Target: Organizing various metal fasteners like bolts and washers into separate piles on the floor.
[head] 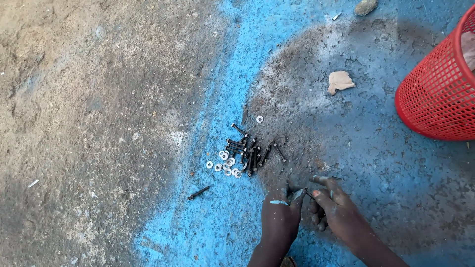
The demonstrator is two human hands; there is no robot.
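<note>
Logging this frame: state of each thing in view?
Left hand: pinching a small dark part, jointly with the right.
Right hand: fingers curled at the same part.
Bolts: loose pile on floor.
Washers: scattered flat.
Stray bolt: lying apart.
Red basket: tilted.

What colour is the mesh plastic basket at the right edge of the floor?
Red: the mesh plastic basket shows clearly in the head view, standing on the blue-painted floor.
</note>
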